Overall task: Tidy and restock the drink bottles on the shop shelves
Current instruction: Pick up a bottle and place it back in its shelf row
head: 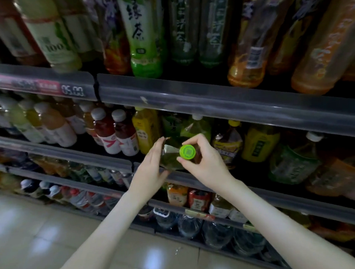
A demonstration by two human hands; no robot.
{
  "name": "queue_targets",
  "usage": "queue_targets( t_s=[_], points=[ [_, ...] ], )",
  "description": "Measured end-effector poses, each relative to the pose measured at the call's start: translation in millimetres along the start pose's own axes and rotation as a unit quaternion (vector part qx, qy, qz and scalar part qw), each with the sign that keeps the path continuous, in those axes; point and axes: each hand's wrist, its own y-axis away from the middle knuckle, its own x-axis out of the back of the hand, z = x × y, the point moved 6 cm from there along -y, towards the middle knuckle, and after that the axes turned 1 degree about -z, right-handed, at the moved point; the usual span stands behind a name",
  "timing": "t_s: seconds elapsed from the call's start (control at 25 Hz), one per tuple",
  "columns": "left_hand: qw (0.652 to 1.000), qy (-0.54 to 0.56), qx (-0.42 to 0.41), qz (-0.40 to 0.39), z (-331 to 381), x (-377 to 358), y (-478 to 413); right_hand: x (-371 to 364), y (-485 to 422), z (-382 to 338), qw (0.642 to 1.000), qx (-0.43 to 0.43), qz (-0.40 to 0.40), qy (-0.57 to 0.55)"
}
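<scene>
A green tea bottle [170,156] with a bright green cap [187,152] points its cap toward me at the front of the middle shelf [233,112]. My right hand [203,159] pinches the cap between thumb and fingers. My left hand [150,167] lies flat against the bottle's left side, fingers straight. More green and yellow tea bottles [260,141] stand behind and beside it on the same shelf.
The upper shelf holds large green and orange drink bottles [143,38]. White-capped juice bottles [55,125] fill the left of the middle shelf. Lower shelves carry small bottles [199,199] and water. A tiled floor [54,235] lies at the lower left.
</scene>
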Motion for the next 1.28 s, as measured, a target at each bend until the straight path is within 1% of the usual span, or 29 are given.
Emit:
queue_targets(
  t_s=[0.12, 0.2, 0.32, 0.4, 0.48, 0.52, 0.6, 0.64, 0.68, 0.76, 0.8, 0.88, 0.96, 1.04, 1.12, 1.2, 1.24, 1.28],
  points=[
    [0.999, -0.007, 0.035, -0.006, -27, 2, -9, -27, -31, 7, 0.999, -0.030, 0.019, -0.029],
    [0.998, -0.005, 0.053, -0.011, -41, -3, -13, -39, -46, 18, 0.998, -0.045, 0.024, -0.020],
    [0.997, -0.001, 0.071, -0.024, -61, -12, -14, -57, -59, 32, 0.998, -0.053, 0.000, 0.031],
    [0.996, 0.001, 0.084, -0.013, -70, -13, -18, -62, -64, 35, 0.992, -0.057, 0.006, 0.112],
    [0.995, -0.003, 0.098, -0.008, -75, -15, -22, -63, -65, 34, 0.964, -0.023, 0.048, 0.261],
    [0.995, -0.001, 0.096, -0.005, -75, -17, -24, -66, -65, 32, 0.948, 0.000, 0.042, 0.315],
    [0.997, -0.002, 0.079, -0.001, -74, -19, -28, -77, -68, 41, 0.930, 0.008, -0.028, 0.367],
    [0.997, -0.031, 0.070, 0.012, -77, -19, -31, -82, -71, 48, 0.917, 0.008, -0.053, 0.394],
    [0.994, -0.089, 0.060, 0.033, -81, -18, -35, -85, -73, 52, 0.903, 0.015, -0.055, 0.427],
    [0.973, -0.212, 0.059, 0.067, -85, -14, -44, -88, -79, 54, 0.877, 0.029, -0.036, 0.478],
    [0.963, -0.252, 0.059, 0.080, -83, -13, -48, -88, -82, 57, 0.871, 0.024, -0.035, 0.490],
    [0.952, -0.284, 0.050, 0.107, -76, -16, -50, -84, -85, 59, 0.867, 0.030, -0.020, 0.498],
    [0.946, -0.300, 0.044, 0.109, -70, -23, -52, -77, -93, 60, 0.866, 0.034, -0.010, 0.499],
    [0.944, -0.310, 0.065, 0.094, -73, -25, -61, -74, -98, 63, 0.869, 0.026, -0.031, 0.493],
    [0.948, -0.289, 0.071, 0.112, -71, -25, -65, -68, -95, 68, 0.867, 0.031, -0.017, 0.497],
    [0.955, -0.262, 0.021, 0.136, -62, -35, -61, -54, -83, 78, 0.857, 0.041, 0.015, 0.514],
    [0.958, -0.252, -0.010, 0.137, -58, -42, -57, -45, -76, 89, 0.848, 0.033, 0.015, 0.528],
    [0.962, -0.239, -0.031, 0.127, -55, -48, -54, -38, -71, 101, 0.837, 0.022, -0.001, 0.546]
  ],
)
